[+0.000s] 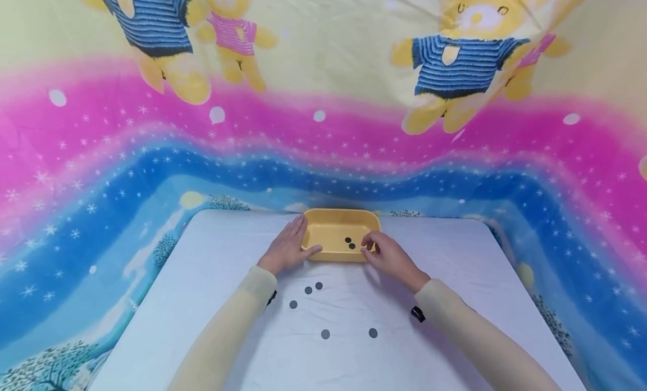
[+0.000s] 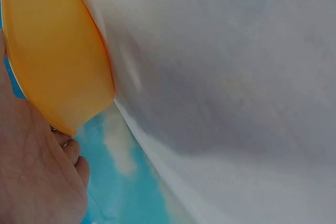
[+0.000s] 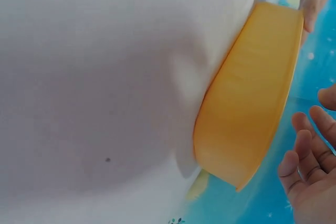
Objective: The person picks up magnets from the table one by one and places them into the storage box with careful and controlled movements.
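Note:
A yellow plastic box (image 1: 333, 257) with an open top sits at the far edge of the white-covered table. Two small dark round discs (image 1: 352, 246) lie inside it, toward its right side. My left hand (image 1: 288, 248) holds the box's left end, the fingers along the end wall and the thumb over the front rim. Over the right front corner hovers my right hand (image 1: 390, 259), its fingers loosely bent. The right wrist view shows these fingers (image 3: 304, 148) apart from the box wall, nothing visible between them and the thumb.
Several more dark discs lie on the white cloth (image 1: 434, 351) in front of the box, one disc (image 1: 373, 333) nearer the right forearm, another disc (image 1: 293, 304) by the left. A patterned curtain (image 1: 323, 149) hangs right behind the table's far edge.

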A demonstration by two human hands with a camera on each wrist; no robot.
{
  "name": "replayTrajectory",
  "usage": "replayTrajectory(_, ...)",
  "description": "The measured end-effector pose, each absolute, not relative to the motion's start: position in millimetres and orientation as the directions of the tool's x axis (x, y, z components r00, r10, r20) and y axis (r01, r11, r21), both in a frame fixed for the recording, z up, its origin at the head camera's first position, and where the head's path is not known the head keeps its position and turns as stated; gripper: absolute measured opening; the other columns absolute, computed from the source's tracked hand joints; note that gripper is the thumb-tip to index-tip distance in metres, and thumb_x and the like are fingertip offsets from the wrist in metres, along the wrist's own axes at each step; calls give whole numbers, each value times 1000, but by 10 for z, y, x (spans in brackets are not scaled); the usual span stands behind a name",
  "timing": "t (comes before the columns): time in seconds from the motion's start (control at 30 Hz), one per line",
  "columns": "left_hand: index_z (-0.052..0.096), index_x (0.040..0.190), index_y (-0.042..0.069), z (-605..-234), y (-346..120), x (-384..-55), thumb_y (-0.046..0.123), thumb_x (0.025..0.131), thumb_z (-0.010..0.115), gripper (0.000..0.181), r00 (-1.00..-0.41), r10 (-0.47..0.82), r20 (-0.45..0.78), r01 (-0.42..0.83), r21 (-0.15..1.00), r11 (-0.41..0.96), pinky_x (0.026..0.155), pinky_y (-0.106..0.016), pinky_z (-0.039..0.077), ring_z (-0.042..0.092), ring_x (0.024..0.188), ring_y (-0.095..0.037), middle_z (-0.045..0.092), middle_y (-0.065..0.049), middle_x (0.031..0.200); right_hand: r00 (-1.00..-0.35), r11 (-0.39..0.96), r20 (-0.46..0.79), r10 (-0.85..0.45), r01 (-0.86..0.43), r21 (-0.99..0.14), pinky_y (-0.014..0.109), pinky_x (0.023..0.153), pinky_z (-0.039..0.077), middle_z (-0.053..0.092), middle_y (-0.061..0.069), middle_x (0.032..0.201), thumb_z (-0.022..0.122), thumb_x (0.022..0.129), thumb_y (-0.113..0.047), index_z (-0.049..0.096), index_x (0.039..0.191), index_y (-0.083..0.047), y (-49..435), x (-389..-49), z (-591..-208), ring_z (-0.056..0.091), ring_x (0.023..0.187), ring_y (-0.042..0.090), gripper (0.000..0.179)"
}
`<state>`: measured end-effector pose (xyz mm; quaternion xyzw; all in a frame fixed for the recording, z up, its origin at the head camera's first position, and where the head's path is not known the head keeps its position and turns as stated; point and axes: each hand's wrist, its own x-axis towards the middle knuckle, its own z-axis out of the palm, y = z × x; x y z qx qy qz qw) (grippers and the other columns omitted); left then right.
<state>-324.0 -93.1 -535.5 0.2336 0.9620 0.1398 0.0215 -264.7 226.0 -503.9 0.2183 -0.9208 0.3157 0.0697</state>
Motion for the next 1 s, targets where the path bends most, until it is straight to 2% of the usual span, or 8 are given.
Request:
replayTrajectory(0.3, 5, 171, 1, -5327, -949, -3239, 79, 103, 39, 108, -887, 461, 20, 447, 281, 849, 134, -42, 6, 4, 167, -28, 1, -14, 180, -897, 688, 241, -370, -439, -578, 28, 71, 52, 66, -6, 98, 76, 99, -11, 71, 110, -9, 2366, -2357, -5121, 58, 84, 13, 12)
replayTrajectory(0.57, 5, 171, 2, -5349, -951, -3242, 80, 103, 39, 109, -888, 460, 16, 446, 284, 849, 134, -42, 6, 3, 167, -28, 0, -13, 180, -935, 717, 75, -347, -315, -622, 27, 70, 52, 65, -8, 98, 78, 100, -16, 71, 116, -11, 2395, -2093, -5206, 56, 82, 13, 19)
replayTrajectory(1.0, 7, 171, 1, -5359, -948, -3250, 79, 103, 40, 108, -888, 459, 28, 447, 287, 847, 134, -42, 6, 4, 167, -28, 2, -14, 180, -890, 684, -11, -456, -342, -645, 25, 70, 52, 62, -13, 92, 77, 101, -24, 69, 115, -17, 2434, -1763, -5382, 57, 81, 8, 17)
